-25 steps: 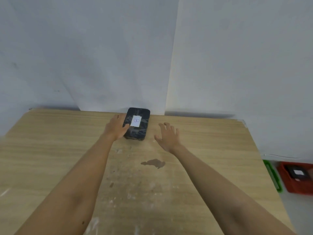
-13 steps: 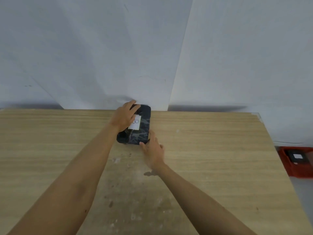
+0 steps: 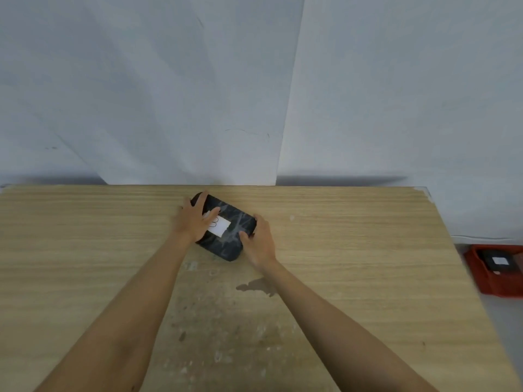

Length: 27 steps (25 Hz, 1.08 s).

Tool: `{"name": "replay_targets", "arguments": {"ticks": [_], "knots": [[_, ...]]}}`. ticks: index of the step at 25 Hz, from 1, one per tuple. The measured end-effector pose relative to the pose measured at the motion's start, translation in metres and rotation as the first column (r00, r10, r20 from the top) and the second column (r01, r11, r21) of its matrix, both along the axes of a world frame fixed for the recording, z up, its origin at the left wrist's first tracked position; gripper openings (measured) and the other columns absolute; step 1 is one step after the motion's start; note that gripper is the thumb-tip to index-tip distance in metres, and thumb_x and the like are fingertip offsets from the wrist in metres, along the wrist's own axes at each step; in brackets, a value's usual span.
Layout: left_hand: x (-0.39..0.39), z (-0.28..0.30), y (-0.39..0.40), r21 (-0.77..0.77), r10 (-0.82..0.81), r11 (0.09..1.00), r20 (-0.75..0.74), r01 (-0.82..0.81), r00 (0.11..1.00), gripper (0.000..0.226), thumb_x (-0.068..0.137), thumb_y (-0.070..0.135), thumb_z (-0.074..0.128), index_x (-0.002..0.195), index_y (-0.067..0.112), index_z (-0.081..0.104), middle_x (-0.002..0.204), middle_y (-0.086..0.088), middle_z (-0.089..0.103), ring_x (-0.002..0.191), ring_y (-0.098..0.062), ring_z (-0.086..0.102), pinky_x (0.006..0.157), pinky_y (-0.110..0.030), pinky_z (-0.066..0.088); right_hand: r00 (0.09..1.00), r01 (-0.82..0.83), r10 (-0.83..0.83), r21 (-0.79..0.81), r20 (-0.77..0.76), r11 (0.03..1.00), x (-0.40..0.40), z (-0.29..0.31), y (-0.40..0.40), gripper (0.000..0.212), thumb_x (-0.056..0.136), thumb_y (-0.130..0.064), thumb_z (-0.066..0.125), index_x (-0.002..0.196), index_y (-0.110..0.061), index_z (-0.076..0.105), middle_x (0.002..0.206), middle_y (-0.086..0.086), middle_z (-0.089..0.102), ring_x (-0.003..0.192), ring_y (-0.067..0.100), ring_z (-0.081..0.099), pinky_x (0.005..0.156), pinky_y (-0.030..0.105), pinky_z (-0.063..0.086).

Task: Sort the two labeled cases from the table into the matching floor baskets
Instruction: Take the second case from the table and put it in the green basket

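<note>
A black case (image 3: pixel 230 236) with a white paper label (image 3: pixel 220 226) lies on the wooden table (image 3: pixel 353 264), near its far edge by the wall. My left hand (image 3: pixel 195 219) grips its left end, fingers spread over the top and partly covering the label. My right hand (image 3: pixel 259 240) holds its right side, thumb on top. The case sits turned at an angle. A red basket (image 3: pixel 481 281) stands on the floor at the right, and a second black labeled case (image 3: pixel 499 263) lies inside it.
A grey-white wall (image 3: pixel 254 94) rises right behind the table. The tabletop has a dark stain (image 3: pixel 256 287) and pale scuffs near its middle. The table's right edge drops to a grey floor where the red basket stands.
My right hand went from flat on the table to gripping the case's right side. Both hands have turned the case clockwise. The view has shifted left, and the green basket is out of sight.
</note>
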<state>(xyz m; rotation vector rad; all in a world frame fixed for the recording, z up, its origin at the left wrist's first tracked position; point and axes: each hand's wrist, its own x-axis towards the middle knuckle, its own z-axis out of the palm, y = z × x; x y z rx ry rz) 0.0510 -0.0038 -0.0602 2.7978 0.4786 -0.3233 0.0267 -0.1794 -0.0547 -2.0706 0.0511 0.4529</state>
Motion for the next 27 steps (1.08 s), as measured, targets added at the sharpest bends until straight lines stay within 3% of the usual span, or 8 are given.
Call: {"name": "replay_targets", "arguments": {"ticks": [3,7,12,14,16,18,23,27], "knots": [[-0.03,-0.002,-0.021,-0.059,0.171,0.983,-0.012,-0.171,0.985,0.068,0.092,0.059,0.027,0.151,0.032,0.005,0.148,-0.025,0.026,0.122,-0.043,0.044,0.093,-0.049,0.046,1.0,0.023,-0.023,0.106,-0.005,0.994,-0.011,-0.002,-0.005,0.055,0.09,-0.01,0.057,0.14,-0.011,0.032,0.135,0.011,0.047,0.124,0.024,0.045,0.109,0.035,0.037],[-0.067,0.01,-0.052,-0.249,0.26,0.937,0.03,-0.244,0.965,0.068,0.094,0.052,0.033,0.151,0.031,0.004,0.144,-0.022,0.029,0.114,-0.039,0.051,0.091,-0.045,0.047,1.0,0.015,-0.016,0.088,0.02,0.996,-0.026,0.004,-0.033,0.057,0.094,-0.012,0.052,0.145,-0.012,0.028,0.144,0.009,0.043,0.133,0.024,0.039,0.112,0.033,0.03],[-0.087,0.048,-0.092,-0.352,0.213,0.926,0.19,-0.136,0.958,0.063,0.094,0.049,0.035,0.149,0.032,0.009,0.132,-0.015,0.039,0.094,-0.03,0.057,0.078,-0.037,0.048,0.993,0.033,-0.058,0.232,0.105,0.972,-0.04,0.045,-0.095,0.058,0.096,-0.024,0.051,0.147,-0.024,0.023,0.138,0.0,0.048,0.129,0.022,0.047,0.105,0.026,0.045],[-0.087,0.063,-0.115,-0.335,0.152,0.94,0.247,-0.063,0.957,0.061,0.094,0.047,0.035,0.149,0.032,0.012,0.128,-0.013,0.041,0.087,-0.026,0.054,0.076,-0.036,0.047,0.991,0.077,-0.106,0.29,0.087,0.954,-0.047,0.06,-0.123,0.06,0.097,-0.029,0.049,0.148,-0.03,0.017,0.141,0.002,0.049,0.123,0.023,0.054,0.098,0.04,0.052],[-0.087,0.075,-0.142,-0.328,0.117,0.945,0.285,-0.018,0.951,0.06,0.094,0.047,0.036,0.148,0.031,0.014,0.127,-0.012,0.043,0.089,-0.025,0.053,0.077,-0.036,0.047,0.989,0.118,-0.139,0.325,0.043,0.938,-0.055,0.075,-0.155,0.061,0.096,-0.033,0.048,0.147,-0.034,0.015,0.133,0.004,0.055,0.104,0.018,0.063,0.071,0.037,0.062],[-0.088,0.084,-0.171,-0.353,0.1,0.935,0.317,0.019,0.943,0.061,0.094,0.047,0.038,0.148,0.029,0.016,0.129,-0.012,0.042,0.102,-0.028,0.054,0.083,-0.038,0.047,0.989,0.137,-0.147,0.334,0.006,0.933,-0.062,0.089,-0.185,0.06,0.096,-0.037,0.046,0.146,-0.037,0.013,0.126,0.001,0.057,0.093,0.013,0.063,0.054,0.03,0.06],[-0.089,0.097,-0.257,-0.468,0.048,0.875,0.337,0.123,0.94,0.062,0.094,0.046,0.039,0.148,0.028,0.015,0.135,-0.013,0.036,0.106,-0.031,0.056,0.088,-0.035,0.044,0.984,0.169,-0.178,0.288,0.003,0.943,-0.075,0.114,-0.273,0.055,0.097,-0.043,0.039,0.145,-0.04,0.012,0.139,-0.002,0.049,0.1,0.024,0.064,0.057,0.037,0.061],[-0.085,0.104,-0.356,-0.478,-0.021,0.854,0.363,0.205,0.931,0.062,0.094,0.046,0.039,0.149,0.028,0.014,0.134,-0.012,0.036,0.106,-0.03,0.055,0.084,-0.032,0.04,0.972,0.21,-0.228,0.234,0.054,0.949,-0.083,0.119,-0.373,0.052,0.097,-0.045,0.036,0.144,-0.041,0.012,0.133,0.003,0.054,0.074,0.023,0.069,0.052,0.035,0.061]]}}
